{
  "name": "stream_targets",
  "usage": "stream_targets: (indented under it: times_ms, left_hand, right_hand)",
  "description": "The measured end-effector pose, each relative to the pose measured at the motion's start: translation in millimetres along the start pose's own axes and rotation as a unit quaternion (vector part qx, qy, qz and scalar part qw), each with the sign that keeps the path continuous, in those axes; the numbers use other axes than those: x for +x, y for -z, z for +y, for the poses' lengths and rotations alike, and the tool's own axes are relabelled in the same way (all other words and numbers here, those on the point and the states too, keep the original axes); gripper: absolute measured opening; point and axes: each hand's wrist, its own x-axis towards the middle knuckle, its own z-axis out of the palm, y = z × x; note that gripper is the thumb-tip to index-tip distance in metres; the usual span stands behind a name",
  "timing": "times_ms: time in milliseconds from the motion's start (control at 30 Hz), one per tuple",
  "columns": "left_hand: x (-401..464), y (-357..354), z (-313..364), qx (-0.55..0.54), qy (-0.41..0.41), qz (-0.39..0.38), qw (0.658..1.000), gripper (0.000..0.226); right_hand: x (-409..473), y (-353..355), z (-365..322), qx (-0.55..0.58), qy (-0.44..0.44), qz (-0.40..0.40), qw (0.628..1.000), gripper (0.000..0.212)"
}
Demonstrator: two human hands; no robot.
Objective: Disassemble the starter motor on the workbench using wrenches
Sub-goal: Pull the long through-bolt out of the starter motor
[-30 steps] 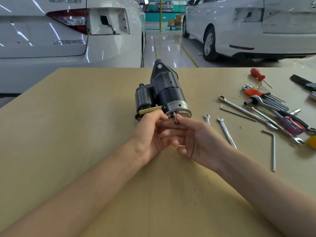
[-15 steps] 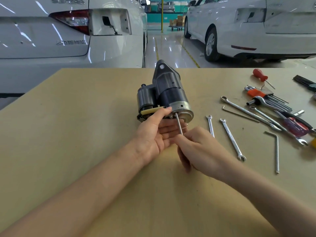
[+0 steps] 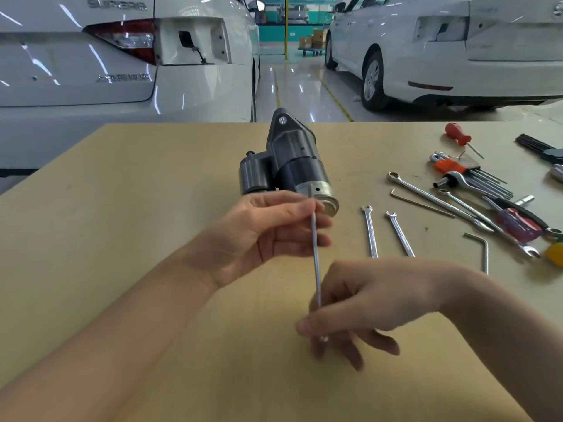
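Observation:
The dark grey starter motor [image 3: 289, 166] lies on the tan workbench [image 3: 122, 208], its silver end cap facing me. A long thin silver bolt [image 3: 315, 260] runs from the end cap toward me. My right hand [image 3: 365, 303] pinches the bolt's near end between thumb and fingers. My left hand [image 3: 268, 233] is at the bolt's far end, next to the end cap, thumb and forefinger touching the shaft. Whether the bolt's tip is still inside the cap is hidden by my left fingers.
Two small open-end wrenches [image 3: 370, 231] lie just right of the motor. Further right are longer combination wrenches [image 3: 435, 199], a bent hex key [image 3: 483, 248], a hex key set with an orange holder [image 3: 451, 167], and screwdrivers [image 3: 457, 135]. White cars stand behind the bench.
My right hand has drawn back toward me, pulling the long bolt much further out of the end cap. My left hand has come off the motor and moved to the bolt.

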Motion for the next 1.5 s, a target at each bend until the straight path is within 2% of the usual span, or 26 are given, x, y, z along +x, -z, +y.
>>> stream_targets:
  times_ms: [67,133,267,333,400,433,533,633,733,967,1100,1267,1500]
  left_hand:
    - [0.5,0.1,7.4,-0.052,-0.072,0.039,0.995,0.013]
    - [1.1,3.6,13.5,-0.096,-0.122,0.099,0.983,0.018]
    - [1.6,27.1,31.8,-0.124,-0.161,0.229,0.952,0.009]
    - [-1.9,47.5,41.9,-0.047,-0.132,0.303,0.943,0.007]
    - [-5.9,67.5,45.1,0.106,-0.077,0.364,0.922,0.007]
    - [-7.6,75.4,43.0,0.19,-0.051,0.386,0.902,0.007]
    - [-8.0,89.5,29.4,0.398,0.011,0.439,0.806,0.016]
    - [-6.4,94.5,20.1,0.458,0.053,0.453,0.763,0.019]
    - [-7.7,99.1,22.1,0.469,0.109,0.431,0.763,0.012]
    - [-12.5,96.6,32.5,0.443,0.176,0.355,0.804,0.025]
    - [-11.5,96.8,31.0,0.446,0.166,0.362,0.802,0.023]
    - [-10.2,97.4,29.4,0.471,0.129,0.406,0.773,0.021]
    - [-11.0,95.4,30.0,0.468,0.118,0.42,0.769,0.012]
  right_hand:
    - [4.5,1.2,3.9,0.039,0.062,0.099,0.992,0.037]
    - [7.6,3.2,6.4,0.095,0.125,0.191,0.969,0.038]
    - [10.7,4.0,8.0,0.172,0.185,0.276,0.927,0.035]
    - [13.9,3.2,9.6,0.17,0.169,0.313,0.919,0.029]
    - [17.3,2.8,12.3,0.166,0.146,0.343,0.913,0.022]
    - [18.3,2.5,13.1,0.165,0.138,0.35,0.912,0.022]
    - [20.2,2.1,12.5,0.175,0.122,0.351,0.912,0.027]
    - [21.1,2.2,11.8,0.174,0.11,0.348,0.915,0.029]
    - [21.5,2.8,11.4,0.179,0.104,0.346,0.915,0.03]
    - [21.1,6.3,14.0,0.212,0.101,0.368,0.9,0.037]
    - [21.4,7.9,15.4,0.227,0.102,0.39,0.887,0.042]
    - [21.0,9.5,17.8,0.23,0.094,0.402,0.881,0.044]
    - [22.0,11.0,20.6,0.236,0.094,0.423,0.87,0.045]
